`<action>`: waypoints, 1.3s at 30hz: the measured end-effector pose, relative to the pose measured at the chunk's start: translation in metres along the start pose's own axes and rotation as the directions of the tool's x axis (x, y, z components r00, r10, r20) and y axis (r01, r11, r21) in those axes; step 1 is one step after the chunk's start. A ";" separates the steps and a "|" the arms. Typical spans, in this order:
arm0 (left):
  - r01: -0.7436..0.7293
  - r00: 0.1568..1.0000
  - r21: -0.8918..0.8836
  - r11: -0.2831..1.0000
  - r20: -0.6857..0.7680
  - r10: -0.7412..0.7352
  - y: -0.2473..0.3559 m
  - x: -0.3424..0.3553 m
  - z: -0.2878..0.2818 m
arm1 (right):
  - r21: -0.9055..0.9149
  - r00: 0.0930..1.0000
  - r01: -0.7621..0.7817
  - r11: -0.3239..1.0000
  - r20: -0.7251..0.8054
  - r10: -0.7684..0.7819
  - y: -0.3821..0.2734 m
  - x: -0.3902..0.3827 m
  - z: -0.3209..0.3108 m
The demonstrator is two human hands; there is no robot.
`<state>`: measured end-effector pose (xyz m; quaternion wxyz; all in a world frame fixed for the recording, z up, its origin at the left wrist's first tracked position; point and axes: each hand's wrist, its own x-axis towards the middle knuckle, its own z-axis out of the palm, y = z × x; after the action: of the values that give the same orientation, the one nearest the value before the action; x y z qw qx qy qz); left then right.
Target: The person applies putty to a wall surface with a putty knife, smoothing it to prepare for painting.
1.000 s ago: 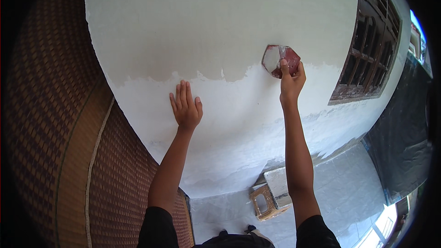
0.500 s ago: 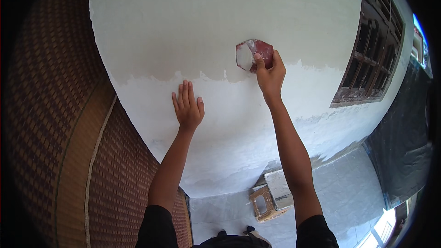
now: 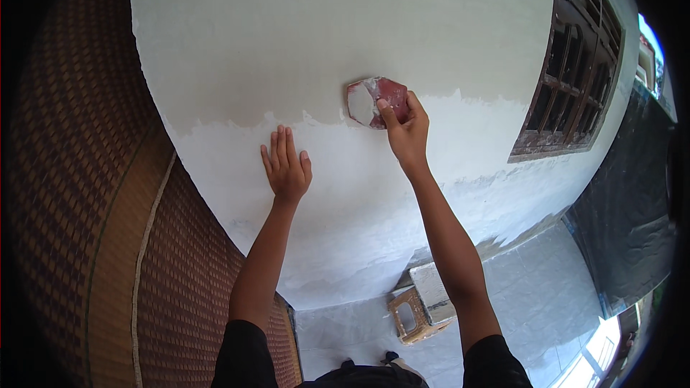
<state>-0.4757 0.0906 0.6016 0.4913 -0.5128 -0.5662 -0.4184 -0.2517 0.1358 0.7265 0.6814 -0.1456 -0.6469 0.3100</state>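
Note:
My right hand (image 3: 407,136) grips a flat, many-sided red putty spreader (image 3: 392,93), thumb on its near face and fingers curled round its right edge. White putty is smeared over the spreader's left part. It lies against the wall (image 3: 345,201), at the ragged line between the greyish upper coat and the whiter surface below. To the left, my left hand (image 3: 287,165) rests flat on the white part just under that line. Its fingers are stretched upward and it holds nothing.
A woven brown mat panel (image 3: 79,136) runs along the left. At the right is a brown wooden window (image 3: 575,79), with dark sheeting (image 3: 629,201) beyond it. Below, a stained stool (image 3: 408,316) and a pale board (image 3: 433,291) stand on the grey floor (image 3: 532,287).
My right hand has brought the spreader down and slightly left along the wall. My left hand stays flat on the wall. The view has shifted a little.

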 end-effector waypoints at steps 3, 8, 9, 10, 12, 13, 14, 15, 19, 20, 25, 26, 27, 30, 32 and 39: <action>0.001 1.000 0.007 1.000 0.001 -0.001 -0.006 -0.001 -0.003 | -0.198 0.996 -0.048 0.979 0.058 0.061 -0.002 -0.007 0.016; 0.001 1.000 0.006 1.000 0.009 -0.001 -0.005 -0.001 -0.003 | -0.157 0.980 -0.109 0.982 -0.184 0.079 0.011 0.012 -0.018; 0.006 1.000 0.000 1.000 0.009 -0.006 -0.003 0.000 -0.002 | -0.137 0.972 -0.109 0.985 -0.222 0.077 0.016 0.017 -0.033; 0.010 1.000 -0.007 1.000 0.012 -0.010 -0.001 0.000 -0.001 | -0.119 0.963 -0.111 0.987 -0.260 0.077 0.021 0.020 -0.048; 0.006 1.000 0.002 1.000 0.005 -0.006 -0.003 0.002 -0.004 | -0.039 0.939 -0.094 0.995 -0.335 0.075 0.025 0.025 -0.069; -0.001 1.000 0.009 1.000 -0.003 0.002 -0.004 0.001 -0.004 | -0.013 0.922 -0.095 0.995 -0.378 0.083 0.023 0.024 -0.076; 0.001 1.000 0.010 1.000 -0.002 -0.001 -0.003 0.001 -0.003 | 0.009 0.903 -0.092 0.996 -0.421 0.087 0.020 0.023 -0.084; 0.001 1.000 0.012 1.000 -0.001 -0.001 -0.001 0.000 -0.002 | 0.020 0.915 -0.069 0.997 -0.396 0.071 0.021 0.021 -0.090; -0.006 1.000 0.024 1.000 -0.004 0.006 -0.003 0.001 -0.002 | 0.049 0.989 -0.032 0.998 -0.143 0.038 0.004 0.003 -0.050; -0.007 1.000 0.023 1.000 -0.001 0.007 -0.002 0.000 -0.001 | 0.018 0.993 -0.049 0.999 -0.105 0.051 -0.002 -0.001 -0.034; -0.015 1.000 0.029 0.999 -0.008 0.016 -0.005 -0.001 -0.003 | -0.100 0.999 -0.048 0.994 0.013 0.049 -0.002 -0.004 0.020; -0.015 1.000 0.029 0.999 -0.010 0.016 -0.005 -0.001 -0.003 | -0.107 0.999 -0.039 0.994 -0.001 0.039 -0.001 -0.002 0.021; -0.016 1.000 0.027 1.000 -0.009 0.017 -0.005 -0.001 -0.003 | -0.114 0.999 -0.032 0.993 -0.016 0.030 0.002 0.001 0.023; -0.013 1.000 0.024 1.000 -0.011 0.013 -0.007 -0.001 -0.002 | -0.066 0.983 -0.143 0.988 -0.129 0.134 0.005 0.011 0.001; -0.010 1.000 0.011 1.000 -0.009 0.010 -0.003 0.000 -0.001 | -0.052 0.978 -0.084 0.995 -0.196 0.072 0.016 0.021 -0.028; -0.011 1.000 0.033 0.999 -0.007 0.011 -0.006 -0.001 -0.002 | 0.092 0.953 -0.046 0.995 -0.294 0.072 -0.005 0.018 -0.044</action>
<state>-0.4813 0.0873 0.6013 0.5041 -0.5062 -0.5684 -0.4081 -0.2079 0.1518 0.7381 0.7666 -0.1809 -0.5190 0.3319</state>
